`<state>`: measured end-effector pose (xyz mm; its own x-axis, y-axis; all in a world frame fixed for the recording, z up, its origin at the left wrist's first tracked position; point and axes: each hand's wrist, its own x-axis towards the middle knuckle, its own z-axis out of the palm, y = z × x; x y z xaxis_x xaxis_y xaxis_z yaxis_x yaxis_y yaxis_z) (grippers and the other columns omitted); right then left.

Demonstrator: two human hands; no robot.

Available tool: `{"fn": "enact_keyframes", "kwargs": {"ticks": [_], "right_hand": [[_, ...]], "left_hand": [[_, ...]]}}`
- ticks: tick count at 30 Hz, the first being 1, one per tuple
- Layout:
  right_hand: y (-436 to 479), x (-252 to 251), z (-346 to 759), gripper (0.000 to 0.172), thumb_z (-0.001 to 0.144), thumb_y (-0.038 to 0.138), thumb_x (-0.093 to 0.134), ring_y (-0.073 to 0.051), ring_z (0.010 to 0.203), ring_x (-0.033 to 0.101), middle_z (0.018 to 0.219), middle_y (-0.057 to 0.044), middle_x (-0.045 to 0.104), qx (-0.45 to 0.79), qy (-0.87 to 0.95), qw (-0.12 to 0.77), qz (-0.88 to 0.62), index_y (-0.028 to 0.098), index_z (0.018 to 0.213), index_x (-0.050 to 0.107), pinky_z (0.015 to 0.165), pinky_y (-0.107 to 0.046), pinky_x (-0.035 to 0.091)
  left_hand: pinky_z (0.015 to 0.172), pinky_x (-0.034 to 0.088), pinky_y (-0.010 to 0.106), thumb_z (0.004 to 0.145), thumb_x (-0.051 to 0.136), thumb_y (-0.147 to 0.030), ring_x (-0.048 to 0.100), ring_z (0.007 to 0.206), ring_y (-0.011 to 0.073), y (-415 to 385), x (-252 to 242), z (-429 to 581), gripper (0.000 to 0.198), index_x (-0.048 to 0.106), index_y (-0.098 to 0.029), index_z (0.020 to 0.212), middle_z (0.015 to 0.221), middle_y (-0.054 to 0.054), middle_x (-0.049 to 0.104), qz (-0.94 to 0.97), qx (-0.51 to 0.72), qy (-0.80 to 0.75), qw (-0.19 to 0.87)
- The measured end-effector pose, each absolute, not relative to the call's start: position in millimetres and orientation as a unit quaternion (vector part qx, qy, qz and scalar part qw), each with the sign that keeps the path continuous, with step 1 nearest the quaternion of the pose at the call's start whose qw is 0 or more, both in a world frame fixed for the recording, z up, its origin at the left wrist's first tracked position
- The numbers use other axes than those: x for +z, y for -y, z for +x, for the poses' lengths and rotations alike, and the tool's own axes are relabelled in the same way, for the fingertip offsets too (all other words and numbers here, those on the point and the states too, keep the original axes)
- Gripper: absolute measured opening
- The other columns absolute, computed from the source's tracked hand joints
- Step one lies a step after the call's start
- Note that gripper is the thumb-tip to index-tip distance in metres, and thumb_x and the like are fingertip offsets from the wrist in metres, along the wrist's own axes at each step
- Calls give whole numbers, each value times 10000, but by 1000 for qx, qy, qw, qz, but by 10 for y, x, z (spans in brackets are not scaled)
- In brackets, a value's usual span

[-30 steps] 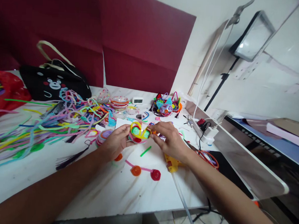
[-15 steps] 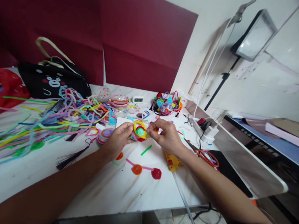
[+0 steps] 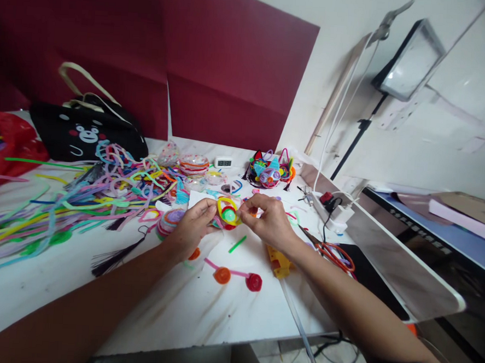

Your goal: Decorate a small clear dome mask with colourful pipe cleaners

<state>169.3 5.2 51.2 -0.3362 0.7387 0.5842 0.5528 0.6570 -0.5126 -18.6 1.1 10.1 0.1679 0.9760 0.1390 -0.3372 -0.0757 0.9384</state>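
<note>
Between my hands is a small pipe-cleaner piece (image 3: 228, 214) with a green centre, a red ring and a yellow loop. My left hand (image 3: 199, 218) pinches its left edge between thumb and fingers. On the other side my right hand (image 3: 265, 216) has its thumb and forefinger closed at the yellow pipe cleaner's right end. On the table below lie a short green pipe-cleaner piece (image 3: 237, 244), an orange coil (image 3: 222, 274) and a red coil (image 3: 254, 282) by a pink strip. A yellow glue gun (image 3: 278, 262) rests under my right forearm.
Loose pipe cleaners (image 3: 130, 191) spread across the left, before a black bag (image 3: 87, 131). Finished colourful ornaments (image 3: 270, 169) and a small digital clock (image 3: 223, 162) stand at the back. Orange-handled scissors (image 3: 336, 256) and a power strip (image 3: 327, 208) are on the right.
Both hands keep their hold on the pipe-cleaner piece. The yellow loop is turned slightly, and my right fingers have shifted very little. Nothing else on the table has moved.
</note>
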Motion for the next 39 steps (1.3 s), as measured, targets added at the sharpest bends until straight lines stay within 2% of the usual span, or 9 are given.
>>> {"fn": "enact_keyframes", "kwargs": {"ticks": [9,14,22,25,28,31,33,36,39], "right_hand": [[-24,559,1655,82,721,109,626,-124,642,604,708,-18,702,85,814,406,-406,156,674,673,643,-236,414],[16,617,1606,87,692,103,616,-121,603,589,669,-12,692,60,816,369,-440,159,643,662,642,-239,405],[27,607,1566,71,717,129,617,-130,630,585,690,-11,690,30,820,356,-447,162,679,666,667,-257,385],[39,586,1578,82,773,146,611,-136,672,592,721,-11,689,24,832,363,-418,165,728,676,702,-271,384],[83,573,1624,89,816,161,597,-148,722,600,768,-17,693,23,839,374,-395,172,788,681,734,-287,391],[128,558,1724,79,817,171,606,-168,774,607,801,-28,691,14,821,409,-398,177,845,680,768,-311,407],[134,539,1813,108,812,182,609,-173,780,609,818,-40,683,28,797,435,-418,172,893,680,758,-316,425],[103,490,1934,228,806,223,618,-157,758,609,939,-63,685,118,751,455,-464,170,1024,662,692,-294,451],[66,437,1973,357,805,256,629,-140,760,617,1018,-71,684,276,705,448,-476,169,1150,613,685,-282,464]], "left_hand": [[715,502,273,823,633,-430,583,798,151,-48,7,-229,248,565,-196,869,854,1,615,523,547,-359,546],[741,486,271,846,600,-450,559,821,146,-71,-75,-262,251,567,-206,894,862,0,580,546,543,-369,519],[710,503,268,812,647,-434,568,795,147,-41,-4,-225,249,583,-198,859,864,8,616,511,563,-354,545],[698,532,299,775,695,-395,590,752,153,-17,82,-193,245,584,-187,841,824,9,628,472,573,-323,587],[721,555,331,805,673,-306,621,747,155,-13,127,-186,162,582,-179,844,821,11,642,433,577,-296,626],[821,556,414,861,588,-193,657,835,179,-23,131,-201,30,577,-166,853,896,33,668,390,578,-280,660],[894,528,493,878,544,-144,666,907,204,-24,130,-209,40,575,-163,860,938,44,677,362,578,-266,681],[973,460,585,891,508,-125,649,1029,245,-6,146,-203,78,576,-162,874,1037,71,682,339,572,-248,704],[1019,411,614,910,473,-132,594,1158,268,37,183,-175,125,587,-168,944,1191,93,650,331,561,-243,718]]}}
